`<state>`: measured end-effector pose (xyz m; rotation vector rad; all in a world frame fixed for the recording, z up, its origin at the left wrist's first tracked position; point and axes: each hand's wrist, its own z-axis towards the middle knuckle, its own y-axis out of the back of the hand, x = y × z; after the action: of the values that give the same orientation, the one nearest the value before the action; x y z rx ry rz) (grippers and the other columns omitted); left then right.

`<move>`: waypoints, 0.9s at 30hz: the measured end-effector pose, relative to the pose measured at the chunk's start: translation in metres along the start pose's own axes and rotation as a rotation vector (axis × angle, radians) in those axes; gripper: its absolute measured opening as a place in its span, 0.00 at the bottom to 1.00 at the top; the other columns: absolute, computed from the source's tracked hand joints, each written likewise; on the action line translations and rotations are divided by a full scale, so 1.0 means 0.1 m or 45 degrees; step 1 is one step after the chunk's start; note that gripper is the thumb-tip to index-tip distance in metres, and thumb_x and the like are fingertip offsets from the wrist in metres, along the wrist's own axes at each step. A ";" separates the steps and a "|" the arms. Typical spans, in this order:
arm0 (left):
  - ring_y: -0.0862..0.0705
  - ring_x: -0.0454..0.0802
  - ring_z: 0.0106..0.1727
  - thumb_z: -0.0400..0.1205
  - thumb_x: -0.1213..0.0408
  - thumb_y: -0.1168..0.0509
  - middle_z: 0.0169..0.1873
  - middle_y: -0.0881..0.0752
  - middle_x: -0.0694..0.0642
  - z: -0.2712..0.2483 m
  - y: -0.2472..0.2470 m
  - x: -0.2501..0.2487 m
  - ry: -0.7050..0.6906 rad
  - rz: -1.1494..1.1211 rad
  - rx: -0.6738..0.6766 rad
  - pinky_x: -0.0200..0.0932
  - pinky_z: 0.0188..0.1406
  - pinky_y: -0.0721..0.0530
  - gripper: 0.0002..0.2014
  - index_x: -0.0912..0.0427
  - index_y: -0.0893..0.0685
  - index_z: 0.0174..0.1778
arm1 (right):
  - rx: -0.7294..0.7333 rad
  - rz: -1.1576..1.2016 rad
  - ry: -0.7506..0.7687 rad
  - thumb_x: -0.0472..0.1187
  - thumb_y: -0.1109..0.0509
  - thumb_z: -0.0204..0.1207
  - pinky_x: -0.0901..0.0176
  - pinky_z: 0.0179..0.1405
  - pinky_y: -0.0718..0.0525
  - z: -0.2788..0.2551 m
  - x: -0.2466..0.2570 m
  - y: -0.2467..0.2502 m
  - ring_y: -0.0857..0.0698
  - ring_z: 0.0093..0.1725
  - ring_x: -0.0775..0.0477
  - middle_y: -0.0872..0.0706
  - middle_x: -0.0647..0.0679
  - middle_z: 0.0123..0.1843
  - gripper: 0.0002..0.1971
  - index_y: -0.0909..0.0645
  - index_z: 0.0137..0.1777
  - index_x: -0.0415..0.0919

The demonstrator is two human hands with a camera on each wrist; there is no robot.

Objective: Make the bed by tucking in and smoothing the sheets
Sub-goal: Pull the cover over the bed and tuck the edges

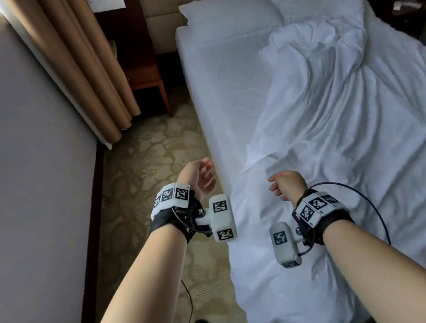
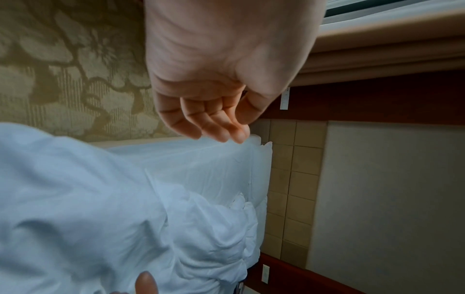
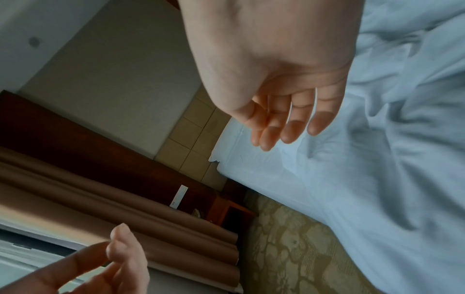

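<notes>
**Both hands empty above a bed not yet made**

From the head view, the bed ran away from the person, its fitted sheet bare and fairly flat on the left half. The white duvet lay rumpled and pushed toward the right, bunched near the two pillows at the headboard and spilling over the near corner. The left hand hung over the carpet just beside the mattress edge, fingers loosely curled and holding nothing. The right hand hovered just above the duvet near its folded-back edge, fingers relaxed, with no fabric in it.

In the left wrist view, the left hand showed its palm with fingers slack and apart, clear of the sheet below. A fingertip of the other hand poked in at the bottom edge.

In the right wrist view, the right hand was likewise loose, fingers spread slightly over the creased duvet, apart from it. The left hand appeared at the lower left, its fingers lightly curled on nothing.

Judging from this, the main risk lay in grabbing only the top layer of the bunched fabric: a pull from one corner could drag the duvet further askew and deepen the creases. The wrist cable looping over the bedding could also snag in a fold.
</notes>
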<state>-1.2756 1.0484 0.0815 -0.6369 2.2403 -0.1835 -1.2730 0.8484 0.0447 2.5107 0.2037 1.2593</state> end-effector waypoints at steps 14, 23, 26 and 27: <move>0.25 0.42 0.27 0.82 0.71 0.49 0.27 0.20 0.46 0.37 0.95 -0.91 -0.010 0.113 0.031 0.38 0.33 0.28 0.12 0.55 0.22 0.40 | -0.039 0.149 -0.022 0.30 0.42 0.78 0.64 0.26 0.32 0.06 0.63 -0.92 0.28 0.26 0.48 0.21 0.44 0.30 0.12 0.21 0.37 0.40; 0.26 0.42 0.28 0.82 0.71 0.49 0.30 0.21 0.47 0.97 0.89 -1.46 -0.011 0.257 -0.009 0.38 0.32 0.30 0.12 0.55 0.23 0.40 | -0.005 0.271 -0.153 0.31 0.39 0.77 0.63 0.27 0.31 0.69 0.97 -1.16 0.27 0.27 0.48 0.21 0.44 0.31 0.09 0.21 0.38 0.39; 0.26 0.42 0.30 0.83 0.70 0.49 0.31 0.21 0.47 1.32 0.63 -1.85 -0.058 0.350 -0.034 0.38 0.32 0.29 0.12 0.54 0.22 0.41 | 0.013 0.319 -0.161 0.32 0.38 0.78 0.63 0.27 0.31 1.05 1.27 -1.20 0.28 0.27 0.48 0.21 0.43 0.31 0.08 0.21 0.38 0.38; 0.26 0.42 0.30 0.83 0.70 0.49 0.31 0.21 0.47 1.44 0.52 -1.96 -0.070 0.374 -0.032 0.39 0.33 0.29 0.12 0.55 0.22 0.41 | 0.019 0.337 -0.161 0.32 0.38 0.78 0.63 0.27 0.31 1.17 1.37 -1.20 0.28 0.27 0.48 0.21 0.43 0.31 0.09 0.22 0.37 0.38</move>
<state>-1.0799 1.2017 0.0953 -0.3158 2.2546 0.0097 -1.0953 0.9720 0.0414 2.6864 -0.1546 1.1881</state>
